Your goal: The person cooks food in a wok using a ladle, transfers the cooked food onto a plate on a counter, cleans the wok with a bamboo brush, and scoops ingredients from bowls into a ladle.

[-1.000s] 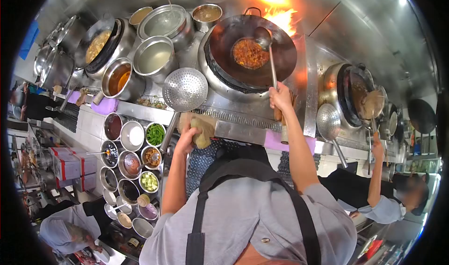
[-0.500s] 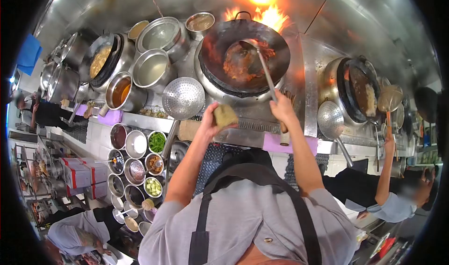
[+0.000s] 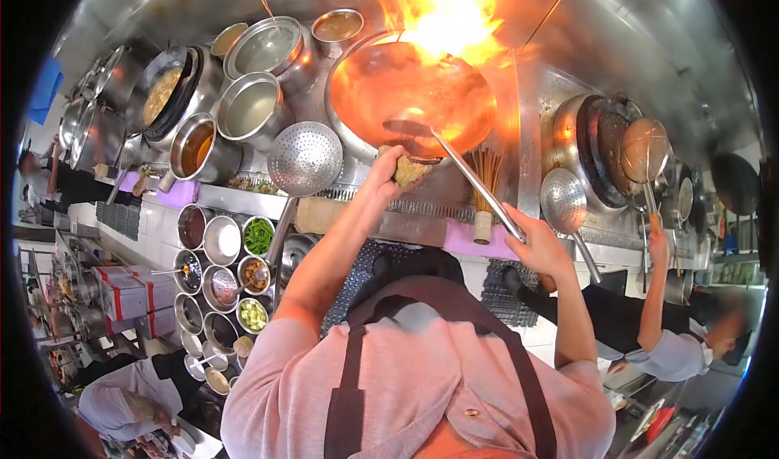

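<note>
L hand (image 3: 389,177): clenched on folded cloth (image 3: 410,171), cloth at near rim of wok (image 3: 369,86). R hand (image 3: 542,246): grasping ladle (image 3: 479,185) by the handle end; handle slants up & away from R hand into wok, bowl hard to make out in glare.

Wok: fwd of both hands, inner wall lit orange. Tall flames (image 3: 450,13) at its far rim. Contents can't be read.

Betw. hands: bamboo brush (image 3: 484,216), bristles up, handle end by purple cloth (image 3: 462,238). L of L hand: perforated skimmer (image 3: 305,159), face up; beyond it, pot w/ pale liquid (image 3: 250,109). Nearer the body, L of L forearm: group of small round containers (image 3: 221,287), incl. one w/ cut greens (image 3: 258,236).

R of R hand: 2nd skimmer (image 3: 561,202), handle pointing back. Farther R, co-worker (image 3: 682,349) w/ raised arm, gripping wire strainer (image 3: 646,152) over another wok (image 3: 604,151).
</note>
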### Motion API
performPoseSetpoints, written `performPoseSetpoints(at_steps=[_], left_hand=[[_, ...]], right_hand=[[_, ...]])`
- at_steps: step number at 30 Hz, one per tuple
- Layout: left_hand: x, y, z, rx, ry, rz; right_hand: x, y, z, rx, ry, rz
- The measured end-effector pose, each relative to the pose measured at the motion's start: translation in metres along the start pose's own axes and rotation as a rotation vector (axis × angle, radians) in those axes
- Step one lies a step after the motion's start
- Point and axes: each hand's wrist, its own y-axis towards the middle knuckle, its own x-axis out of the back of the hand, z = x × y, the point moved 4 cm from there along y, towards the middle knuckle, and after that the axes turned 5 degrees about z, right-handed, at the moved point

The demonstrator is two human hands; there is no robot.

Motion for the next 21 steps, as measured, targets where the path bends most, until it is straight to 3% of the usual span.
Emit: performPoseSetpoints(at_steps=[3,5,7,10,12,16,21], left_hand=[[0.037,0.036,0.009,-0.058,0.042,-0.002],[0.050,0.009,0.029,-0.115,0.065,-0.017],[0.081,-0.013,0.049,-0.103,0.114,-0.007],[0.042,-0.051,0.050,-0.234,0.110,0.005],[0.051,-0.017,0.036,-0.159,0.060,0.010],[0.019,0.000,0.009,0.026,-0.065,0.152],[0.017,0.005,0.006,-0.033,0.011,0.013]], right_hand=[[-0.023,0.032,-0.017,-0.077,-0.111,-0.025],[-0.038,0.060,-0.032,-0.191,-0.227,-0.090],[-0.040,0.056,-0.031,-0.151,-0.192,-0.160],[-0.040,0.048,-0.032,-0.069,-0.087,-0.218],[-0.040,0.034,-0.028,-0.011,0.022,-0.220],[0.002,0.017,0.005,-0.018,-0.001,-0.002],[0.004,0.042,0.019,-0.154,-0.181,0.116]])
